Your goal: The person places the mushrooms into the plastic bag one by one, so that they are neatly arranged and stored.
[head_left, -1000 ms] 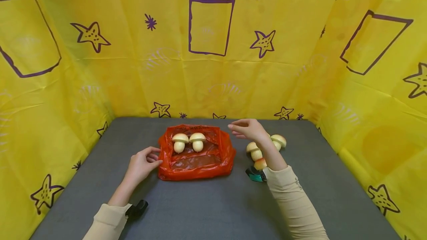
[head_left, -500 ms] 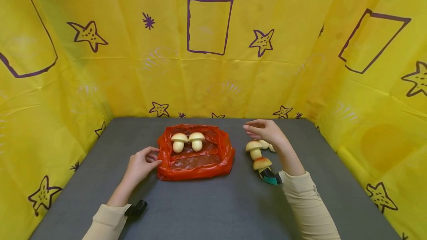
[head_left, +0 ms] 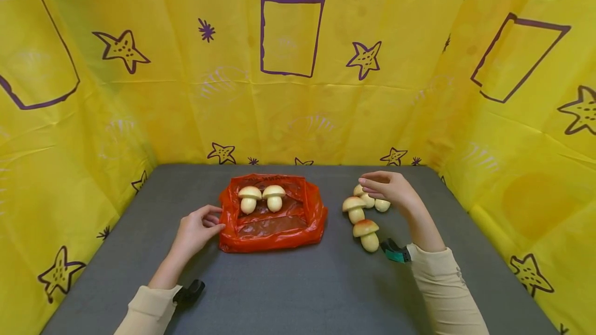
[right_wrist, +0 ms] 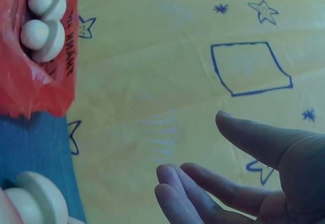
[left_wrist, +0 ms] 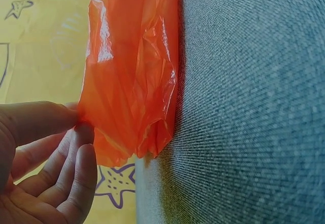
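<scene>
Mushrooms [head_left: 365, 229] loose on table [head_left: 279, 293], visible stems roughly nearward; right hand [head_left: 391, 190] nearer, just above far ones, empty, fingers loosely bent. Left hand [head_left: 197, 224], well apart, pinches red bag [head_left: 270, 244] edge; two mushrooms [head_left: 250, 200] inside.

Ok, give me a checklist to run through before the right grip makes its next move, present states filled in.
1. Red bag held: ok, the left grip pinches it at its left side.
2. Bag open for more: ok, its mouth shows open from above.
3. Paired mushrooms inside the bag: ok, two lie side by side.
4. Right grip free: ok, it holds nothing, thumb and fingers apart.
5. Loose mushrooms all in plain sight: not ok, the far ones are partly hidden behind the right grip in the head view.
6. Right grip clear of those far ones: cannot tell, it overlaps them in the head view.
</scene>
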Demonstrator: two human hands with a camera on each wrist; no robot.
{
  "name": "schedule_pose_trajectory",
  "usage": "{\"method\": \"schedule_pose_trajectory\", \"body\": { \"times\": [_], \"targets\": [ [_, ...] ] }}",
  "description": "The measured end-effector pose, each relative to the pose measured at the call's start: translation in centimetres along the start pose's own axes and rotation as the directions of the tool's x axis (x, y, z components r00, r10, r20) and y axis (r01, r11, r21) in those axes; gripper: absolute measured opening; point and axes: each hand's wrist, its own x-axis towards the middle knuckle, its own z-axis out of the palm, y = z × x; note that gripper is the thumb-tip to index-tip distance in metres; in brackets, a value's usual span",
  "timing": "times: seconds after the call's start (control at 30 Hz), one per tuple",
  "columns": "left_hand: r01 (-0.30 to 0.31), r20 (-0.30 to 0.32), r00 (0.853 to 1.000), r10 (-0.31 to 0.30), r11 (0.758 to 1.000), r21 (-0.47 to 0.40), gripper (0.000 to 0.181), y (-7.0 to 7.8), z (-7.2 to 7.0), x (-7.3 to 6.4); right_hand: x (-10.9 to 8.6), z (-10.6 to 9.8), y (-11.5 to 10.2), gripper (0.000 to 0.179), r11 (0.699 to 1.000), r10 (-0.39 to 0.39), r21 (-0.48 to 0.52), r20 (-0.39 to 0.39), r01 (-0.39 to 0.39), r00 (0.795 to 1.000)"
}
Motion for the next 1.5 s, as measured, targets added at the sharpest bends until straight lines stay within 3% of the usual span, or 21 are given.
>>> {"method": "schedule_pose_trajectory", "body": {
  "times": [0.63,0.93,1.5],
  "targets": [
    [-0.009,-0.007,1.0,0.009,1.0,0.0,0.034,-0.1,0.2,0.1,-2.1,-2.3,3.6,0.061,0.996,0.081,-0.041,-0.059,-0.083,0.995],
    [-0.031,-0.017,0.999,0.031,1.0,0.004,0.034,-0.5,0.3,0.0,-2.6,-2.6,5.4,0.062,0.99,0.132,-0.034,-0.081,-0.135,0.988],
    [0.004,0.006,1.0,-0.004,1.0,0.015,0.034,-0.2,0.3,0.0,-3.4,-2.2,9.1,0.062,0.982,0.184,-0.025,-0.049,-0.185,0.982]
  ]
}}
